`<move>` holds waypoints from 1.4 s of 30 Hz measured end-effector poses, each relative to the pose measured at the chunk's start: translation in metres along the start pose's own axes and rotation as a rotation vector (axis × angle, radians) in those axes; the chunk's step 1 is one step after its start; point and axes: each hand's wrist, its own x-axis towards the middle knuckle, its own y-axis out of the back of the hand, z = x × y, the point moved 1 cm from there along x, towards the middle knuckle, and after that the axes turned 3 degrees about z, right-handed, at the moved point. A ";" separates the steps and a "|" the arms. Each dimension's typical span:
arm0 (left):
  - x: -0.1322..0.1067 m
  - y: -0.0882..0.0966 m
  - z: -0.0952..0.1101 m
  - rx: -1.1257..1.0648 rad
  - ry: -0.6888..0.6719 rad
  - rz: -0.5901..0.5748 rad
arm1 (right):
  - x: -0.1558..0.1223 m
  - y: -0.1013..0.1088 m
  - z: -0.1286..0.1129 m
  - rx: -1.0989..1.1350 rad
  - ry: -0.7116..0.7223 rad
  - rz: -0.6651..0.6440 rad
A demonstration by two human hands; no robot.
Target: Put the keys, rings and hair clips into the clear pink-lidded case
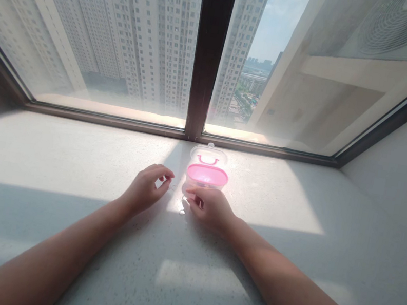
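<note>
The sunlit windowsill [71, 151] holds a pink-rimmed box [207, 175] beyond the right hand [213, 207], left hand [145, 184] nearby; I can't tell if either grips anything.

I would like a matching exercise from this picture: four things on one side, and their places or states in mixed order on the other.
Column 1
1. Left hand
2. Right hand
3. Box lid
4. Window post

Column 2
A. Dark and upright
B. Fingers curled, left of the plastic box
C. Transparent and open
D. In front of the plastic box, partly hiding it

Right pairs: 1-B, 2-D, 3-C, 4-A
</note>
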 end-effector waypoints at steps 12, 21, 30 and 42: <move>0.006 -0.015 -0.060 0.342 0.007 -0.151 | -0.003 0.008 -0.009 0.052 0.140 -0.299; 0.010 -0.011 -0.053 0.228 -0.020 -0.159 | 0.001 0.004 -0.006 0.296 -0.021 -0.190; 0.011 -0.007 -0.046 0.212 0.093 -0.124 | 0.003 -0.001 0.008 0.672 -0.276 -0.236; 0.012 -0.014 -0.048 0.287 0.100 -0.209 | 0.004 -0.002 0.010 0.826 -0.334 -0.239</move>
